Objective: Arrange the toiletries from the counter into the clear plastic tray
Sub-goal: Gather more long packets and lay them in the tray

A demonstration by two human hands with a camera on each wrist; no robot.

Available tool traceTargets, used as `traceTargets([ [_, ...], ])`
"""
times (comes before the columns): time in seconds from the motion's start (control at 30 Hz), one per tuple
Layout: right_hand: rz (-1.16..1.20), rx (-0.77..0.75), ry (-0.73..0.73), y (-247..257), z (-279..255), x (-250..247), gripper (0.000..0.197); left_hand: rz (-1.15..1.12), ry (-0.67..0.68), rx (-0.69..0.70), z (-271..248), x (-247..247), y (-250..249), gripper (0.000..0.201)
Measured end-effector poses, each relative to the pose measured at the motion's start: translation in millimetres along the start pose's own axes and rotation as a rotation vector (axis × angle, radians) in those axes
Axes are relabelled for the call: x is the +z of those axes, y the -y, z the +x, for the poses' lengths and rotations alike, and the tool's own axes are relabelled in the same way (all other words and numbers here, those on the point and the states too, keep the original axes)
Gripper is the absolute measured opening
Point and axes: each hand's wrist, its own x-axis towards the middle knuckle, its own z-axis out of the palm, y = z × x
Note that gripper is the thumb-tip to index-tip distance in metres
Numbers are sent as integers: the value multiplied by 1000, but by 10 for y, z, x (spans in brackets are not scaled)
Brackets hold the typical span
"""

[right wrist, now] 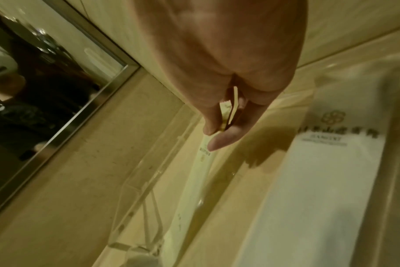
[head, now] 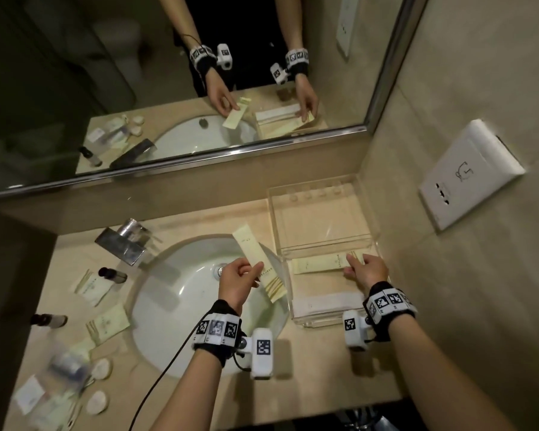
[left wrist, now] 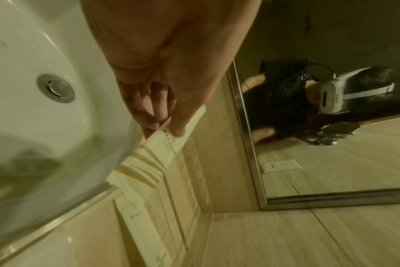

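Observation:
My left hand (head: 255, 272) pinches a long cream packet (head: 251, 251) near its striped end and holds it slanted above the sink. In the left wrist view my thumb and fingers (left wrist: 166, 131) grip that packet (left wrist: 149, 162) edge-on. The clear plastic tray (head: 311, 183) stands right of the sink. My right hand (head: 352, 265) pinches the end of a second cream packet (head: 319, 263), which lies across the tray's middle section. The right wrist view shows thumb and finger (right wrist: 215, 137) closed on this packet (right wrist: 200, 171). A white flat packet (head: 327, 301) lies in the tray's front section.
The faucet (head: 123, 241) stands behind the white sink (head: 168, 306). Left of the sink lie two small dark-capped bottles (head: 112, 274) (head: 49, 320), cream sachets (head: 92, 286) (head: 108, 323) and round soaps (head: 101, 368). A wall socket (head: 470, 172) is on the right; a mirror runs behind.

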Motion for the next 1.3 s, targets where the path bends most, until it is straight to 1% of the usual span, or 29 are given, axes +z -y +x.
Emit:
traceTargets([
  [0.07,-26,23,-4,-62,97,50,54,1,-16,-12,11,-11,17,21],
  [0.13,-42,34,-22,-106,156,93,44,5,-27,-18,17,-21,28,21],
  [0.27,-118,-21,-98,-120,154,183,29,11,-2,-24,38,-22,78,22],
  [0.37,-304,-115,-171,-146,181,230,31,-5,22,-36,78,-12,117,24],
  [0.43,-375,-135,-188,-176,218,232,34,-15,27,-37,97,-6,136,24],
  [0.57,-373,-143,-209,-185,205,213,34,-47,45,-37,141,-11,159,25],
  [0.67,-343,-225,-274,-93,-26,167,32,-84,71,-38,171,12,149,26],
  [0.7,-334,-252,-268,-46,-141,163,29,-101,93,-38,167,32,128,25],
  [0.73,-290,-267,-208,11,-266,170,27,-120,120,-39,160,55,103,22],
  [0.77,-219,-264,-86,77,-404,186,27,-141,146,-40,157,83,83,17],
  [0.8,-145,-234,81,135,-527,208,29,-165,170,-44,148,120,49,14],
  [0.87,-92,-169,393,229,-689,236,34,-230,199,-74,145,213,-4,13],
  [0.9,-80,-147,489,257,-728,235,36,-266,207,-90,156,266,-19,13],
  [0.93,-46,-130,550,274,-748,225,39,-290,211,-100,166,317,-29,14],
  [0.97,-13,-121,577,285,-751,200,42,-298,213,-103,177,365,-33,18],
  [1.03,46,-104,554,287,-696,124,45,-278,228,-117,203,449,-29,24],
  [1.13,123,-79,406,294,-593,-28,44,-215,228,-144,239,532,15,23],
  [1.2,158,-56,280,249,-490,-132,47,-122,177,-160,266,540,63,25],
  [1.23,169,-44,223,197,-415,-172,52,-51,152,-147,276,534,86,25],
  [1.3,183,-19,140,96,-294,-214,59,125,129,-54,280,530,129,18],
])
